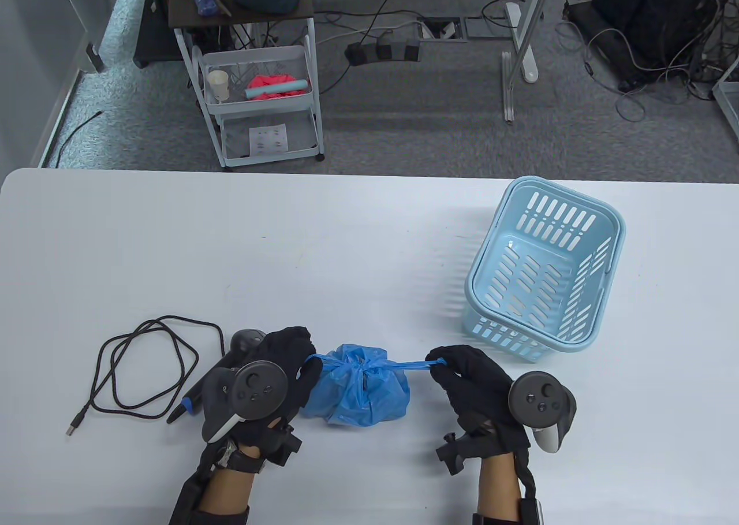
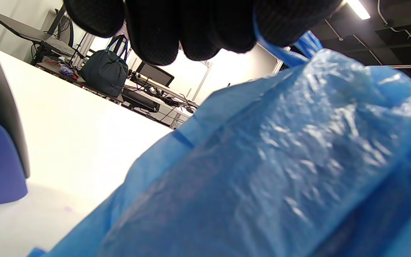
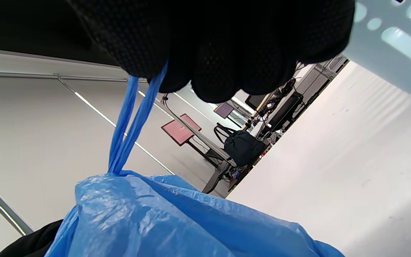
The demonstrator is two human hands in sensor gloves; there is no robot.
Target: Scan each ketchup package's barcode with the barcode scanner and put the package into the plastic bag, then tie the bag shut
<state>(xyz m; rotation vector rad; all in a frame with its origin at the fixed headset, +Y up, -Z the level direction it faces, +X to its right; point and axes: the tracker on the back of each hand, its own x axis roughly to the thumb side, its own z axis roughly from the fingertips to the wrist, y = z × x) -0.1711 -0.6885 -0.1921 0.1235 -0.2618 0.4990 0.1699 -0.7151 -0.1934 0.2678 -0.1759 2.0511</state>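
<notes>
Left hand [image 1: 284,369] and right hand [image 1: 469,382] low over counter [image 1: 346,248], each pinching a handle strand of the blue bag [image 1: 361,395], strands taut sideways from the knot.

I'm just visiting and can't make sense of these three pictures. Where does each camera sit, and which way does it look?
Table view: high above, looking down at the table; both gloved hands, left hand and right hand, pull the blue bag handles.
Left wrist view: on the left wrist, low, looking across the bag; fingertips on top.
Right wrist view: on the right wrist, tilted; fingers gripping a handle.
Shared: the bag appears in all three.
</notes>
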